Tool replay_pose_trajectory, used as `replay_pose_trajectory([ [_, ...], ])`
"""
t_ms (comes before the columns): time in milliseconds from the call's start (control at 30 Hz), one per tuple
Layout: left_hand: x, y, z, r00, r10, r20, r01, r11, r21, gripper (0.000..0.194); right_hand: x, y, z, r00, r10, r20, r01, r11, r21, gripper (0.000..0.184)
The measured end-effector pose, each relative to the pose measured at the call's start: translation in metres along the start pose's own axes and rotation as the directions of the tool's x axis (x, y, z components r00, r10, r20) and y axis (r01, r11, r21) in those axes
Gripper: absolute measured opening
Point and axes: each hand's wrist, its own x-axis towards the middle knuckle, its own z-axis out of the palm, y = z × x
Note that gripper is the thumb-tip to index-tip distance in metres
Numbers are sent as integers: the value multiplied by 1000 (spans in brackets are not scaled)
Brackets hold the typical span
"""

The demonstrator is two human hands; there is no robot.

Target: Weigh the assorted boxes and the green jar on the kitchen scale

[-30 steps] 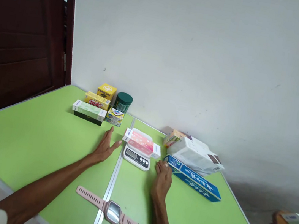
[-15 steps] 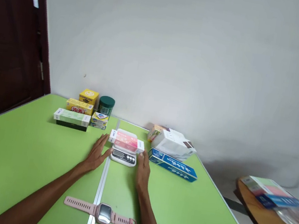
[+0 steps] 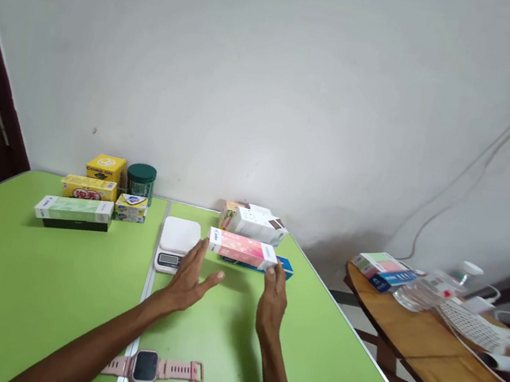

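Note:
A long pink-and-white box (image 3: 242,248) is held up between my two hands, over the table and in front of a blue box (image 3: 284,267) that it partly hides. My left hand (image 3: 190,278) presses the box's left end with its fingers, thumb spread away. At the opposite end, the fingertips of my right hand (image 3: 273,296) press against the box. The white kitchen scale (image 3: 181,235) stands just left of the box with nothing on its plate; my left hand covers part of its button panel.
A pink smartwatch (image 3: 145,367) lies near the front. A green-and-white box (image 3: 76,210), yellow boxes (image 3: 89,189) and a green-lidded jar (image 3: 141,181) stand at back left. White boxes (image 3: 256,224) sit behind the blue one. A wooden side table (image 3: 434,348) holds a bottle and boxes.
Both hands have lifted the pink-and-white box off the scale and carried it right, toward the blue box. The view has turned right, showing more of the side table.

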Motion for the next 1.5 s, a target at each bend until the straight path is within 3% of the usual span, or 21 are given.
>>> replay_pose_trajectory([
  [133,32,10,43,995,-16,96,14,1000,23,98,34,22,-29,998,36,-46,-39,996,-75,89],
  [233,56,8,64,996,13,89,-19,997,71,101,56,39,-34,997,62,-45,-65,995,-81,93],
  [400,79,-5,78,996,-5,88,-11,984,178,99,74,65,-21,999,52,2,-51,995,-84,98],
  [533,74,-4,74,996,5,89,-19,987,160,98,71,75,-11,999,-13,-46,8,994,-108,109],
  [633,52,8,59,991,43,126,-61,989,138,99,62,76,-14,988,-37,-147,19,993,-119,110],
  [767,0,10,18,971,181,156,-202,971,129,93,44,76,-26,971,-100,-216,64,984,-167,106],
  [867,-38,-10,-29,979,204,20,-203,955,218,88,31,68,-29,977,-146,-156,109,969,-220,101],
  [933,-57,-31,-71,966,171,-194,-106,946,308,86,23,52,-20,976,-204,-72,183,955,-234,95],
  [1000,-70,-54,-120,870,158,-466,26,931,363,84,12,26,2,961,-274,39,277,943,-186,85],
  [1067,-78,-78,-169,688,179,-703,144,916,373,85,-7,-5,38,923,-341,179,359,930,-77,75],
  [1133,-81,-101,-211,502,184,-845,238,910,340,89,-33,-36,86,855,-397,334,400,915,63,70],
  [1167,-81,-112,-228,437,162,-885,278,911,304,91,-47,-50,114,817,-404,412,386,913,129,68],
  [1200,-81,-123,-240,399,119,-909,309,916,256,93,-62,-61,142,782,-388,488,344,921,182,68],
  [1267,-79,-144,-255,391,-11,-920,341,930,134,96,-91,-76,198,725,-280,630,177,959,222,71],
  [1333,-78,-160,-260,421,-146,-895,329,944,0,97,-116,-82,248,671,-174,721,15,975,222,83],
  [1367,-77,-166,-261,433,-198,-880,311,949,-60,96,-127,-83,269,667,-130,734,-42,977,211,90],
  [1500,-75,-173,-265,436,-288,-853,261,947,-187,85,-154,-83,321,638,-94,764,-122,967,221,101],
])
